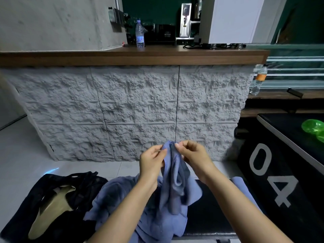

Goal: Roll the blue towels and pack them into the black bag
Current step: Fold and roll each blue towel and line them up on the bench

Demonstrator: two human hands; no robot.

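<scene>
Left hand (151, 159): fingers pinch the towel's (172, 179) top edge
Right hand (194, 155): fingers pinch the same edge, just beside
Towel: hangs lifted above the pile (122, 199)
Bag (57, 192): left of pile, mouth open

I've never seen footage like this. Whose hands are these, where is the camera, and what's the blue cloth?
No machine here: a person wears a camera on the head, looking forward and down, so you see their own arms. The left hand and right hand pinch the top edge of a blue towel, which hangs between them. More blue towels lie heaped below, and an open black bag sits to their left. Behind stands a stone-faced counter with a water bottle.
</scene>
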